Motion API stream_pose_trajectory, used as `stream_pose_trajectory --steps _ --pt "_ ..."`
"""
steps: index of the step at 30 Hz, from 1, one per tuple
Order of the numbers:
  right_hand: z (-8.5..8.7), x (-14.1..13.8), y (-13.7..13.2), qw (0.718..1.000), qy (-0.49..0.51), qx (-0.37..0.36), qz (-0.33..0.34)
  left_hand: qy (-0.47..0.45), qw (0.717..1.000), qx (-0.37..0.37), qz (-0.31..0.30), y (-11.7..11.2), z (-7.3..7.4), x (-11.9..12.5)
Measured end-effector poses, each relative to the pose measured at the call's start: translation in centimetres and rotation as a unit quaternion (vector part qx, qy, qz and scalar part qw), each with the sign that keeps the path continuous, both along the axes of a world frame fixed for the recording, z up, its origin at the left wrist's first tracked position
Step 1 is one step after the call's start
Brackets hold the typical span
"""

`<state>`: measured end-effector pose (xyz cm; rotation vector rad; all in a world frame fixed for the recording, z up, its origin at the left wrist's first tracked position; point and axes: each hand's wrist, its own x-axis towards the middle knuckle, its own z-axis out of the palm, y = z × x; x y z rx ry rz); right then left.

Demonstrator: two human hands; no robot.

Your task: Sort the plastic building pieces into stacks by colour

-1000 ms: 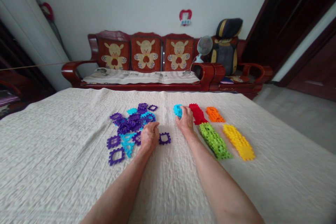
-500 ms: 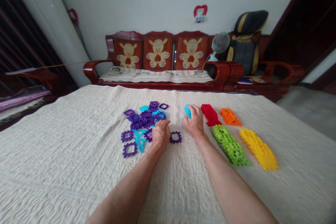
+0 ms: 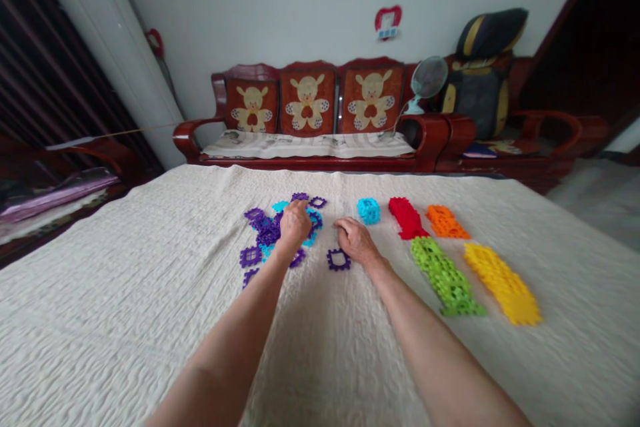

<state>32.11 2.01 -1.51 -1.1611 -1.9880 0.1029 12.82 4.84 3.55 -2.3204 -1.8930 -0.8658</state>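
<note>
My left hand [image 3: 295,223] reaches over a loose pile of purple and light blue toothed plastic tiles. Its fingers are pinched together at the pile; what they hold, if anything, is hidden. The purple tiles [image 3: 268,231] lie to its left, and a light blue tile [image 3: 280,205] shows just behind. My right hand [image 3: 355,239] hovers near a single purple square frame tile [image 3: 339,260], its fingers curled in with nothing visible in them. Beyond it on the right stands a light blue stack of tiles [image 3: 369,211], apart from the hand.
To the right lie rows of red tiles [image 3: 407,217], orange tiles [image 3: 447,221], green tiles [image 3: 445,277] and yellow tiles [image 3: 503,283]. All rest on a quilted cream cloth [image 3: 150,320]. Past the far edge stands a wooden sofa [image 3: 295,161] with a fan [image 3: 429,77].
My right hand has let go of the light blue stack and come left and nearer. My left hand has moved farther away and slightly left, over the pile. The view has shifted slightly.
</note>
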Motion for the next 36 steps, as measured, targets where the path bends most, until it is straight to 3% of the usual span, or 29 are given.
stream_pose_trajectory --steps 3,7,11,15,19,24,28,32,34,36 --pt "-0.1 0.0 0.2 1.000 0.005 -0.002 -0.005 0.087 0.994 -0.072 -0.008 2.1 0.8 0.2" --pt "-0.1 0.0 0.2 1.000 0.007 -0.004 -0.006 0.161 0.981 -0.088 -0.068 2.3 0.4 0.6" --pt "0.1 -0.1 0.1 1.000 0.008 -0.007 -0.013 0.141 0.981 -0.071 -0.116 0.9 -0.4 -0.5" --pt "0.2 -0.1 -0.1 1.000 0.005 -0.015 -0.016 0.108 0.986 -0.068 -0.109 -0.4 -0.4 -2.1" --pt "0.4 -0.1 -0.1 0.999 0.011 -0.023 -0.019 0.042 0.988 -0.122 -0.080 -0.6 0.9 -3.2" --pt "0.5 -0.2 -0.1 0.999 0.028 -0.025 -0.016 -0.097 0.977 -0.167 -0.086 0.1 2.2 -4.3" --pt "0.8 -0.3 -0.5 0.998 0.060 -0.036 -0.010 -0.276 0.936 -0.200 -0.082 0.6 1.2 -3.4" --pt "1.2 -0.3 -0.8 0.993 0.116 -0.037 0.004 -0.410 0.885 -0.197 -0.100 0.6 -0.3 -0.6" --pt "1.2 -0.3 -0.8 0.990 0.140 -0.027 -0.003 -0.413 0.887 -0.176 -0.111 0.3 -0.7 0.8" --pt "1.3 -0.2 -0.7 0.986 0.168 -0.011 -0.023 -0.374 0.906 -0.148 -0.136 -0.3 -0.9 1.8"
